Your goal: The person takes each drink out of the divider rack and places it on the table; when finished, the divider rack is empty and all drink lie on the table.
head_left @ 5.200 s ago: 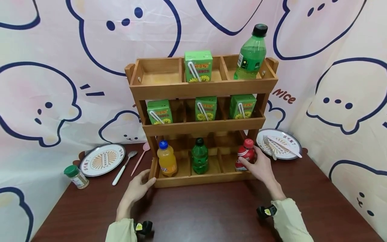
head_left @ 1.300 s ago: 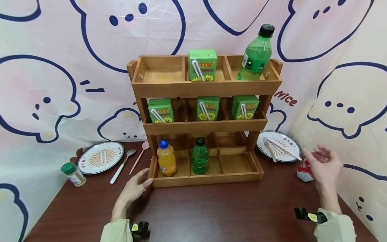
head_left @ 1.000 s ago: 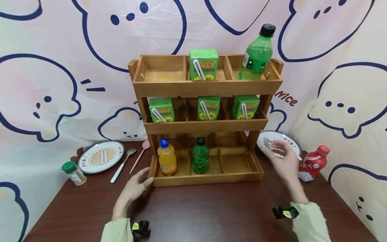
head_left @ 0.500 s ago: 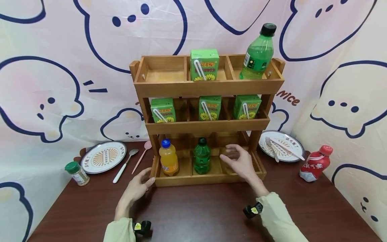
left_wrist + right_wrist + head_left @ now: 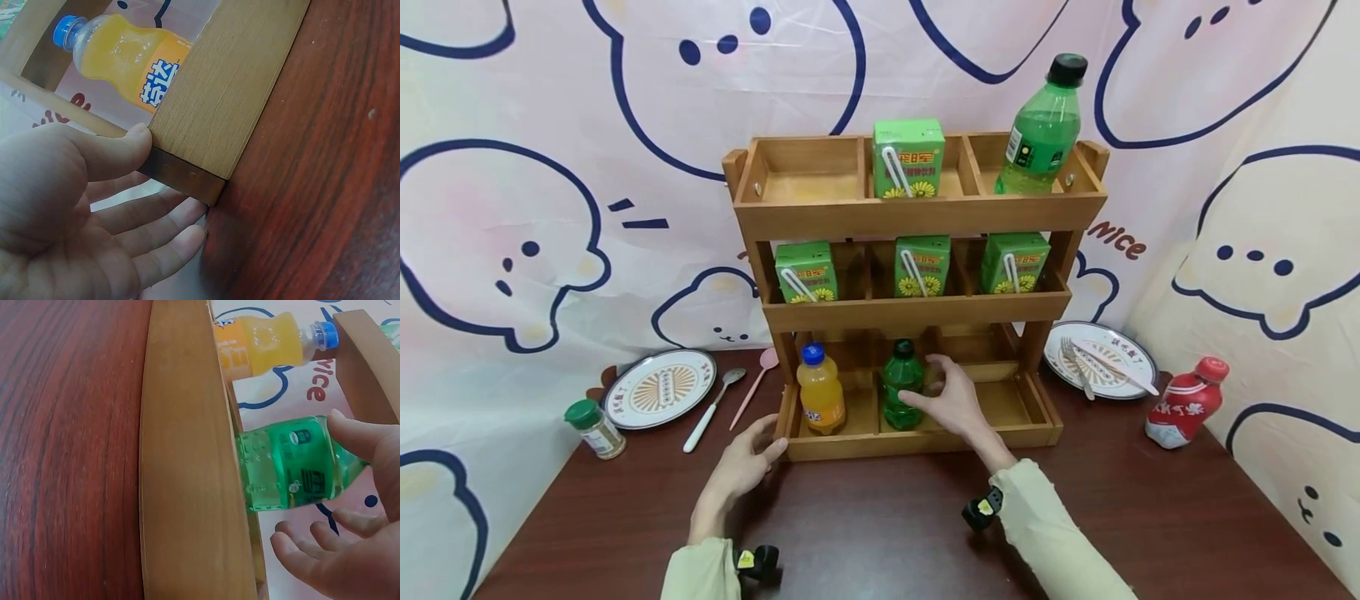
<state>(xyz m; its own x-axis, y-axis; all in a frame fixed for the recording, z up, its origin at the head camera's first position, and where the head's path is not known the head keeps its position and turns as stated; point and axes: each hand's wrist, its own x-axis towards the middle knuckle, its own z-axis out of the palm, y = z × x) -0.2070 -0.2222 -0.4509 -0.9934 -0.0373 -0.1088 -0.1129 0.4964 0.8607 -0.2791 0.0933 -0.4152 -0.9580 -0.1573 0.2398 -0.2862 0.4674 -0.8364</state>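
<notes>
In the head view, my right hand (image 5: 961, 407) reaches over the bottom tier of a wooden three-tier rack (image 5: 917, 449). Its thumb and fingers are spread beside a small green bottle (image 5: 901, 387) in the middle compartment. The right wrist view has the thumb at the green bottle (image 5: 290, 464), with the other fingers apart from it. My left hand (image 5: 741, 463) touches the rack's lower left corner; the left wrist view has its thumb on the edge of the front board (image 5: 219, 81) and relaxed fingers along the end. An orange drink bottle (image 5: 821, 392) with a blue cap stands in the left compartment.
A red bottle (image 5: 1186, 406) stands on the table at right, near a plate (image 5: 1060, 367) with a fork and knife. At left are another plate (image 5: 625, 408), a spoon (image 5: 703, 425), a pink spoon (image 5: 751, 396) and a shaker (image 5: 597, 433). Several juice boxes (image 5: 808, 271) and a tall green bottle (image 5: 1048, 125) fill upper tiers.
The red bottle went from the rack's lower right compartment to the table at right, where my right hand let go. That hand then came back left to the small green bottle. My left hand stayed put.
</notes>
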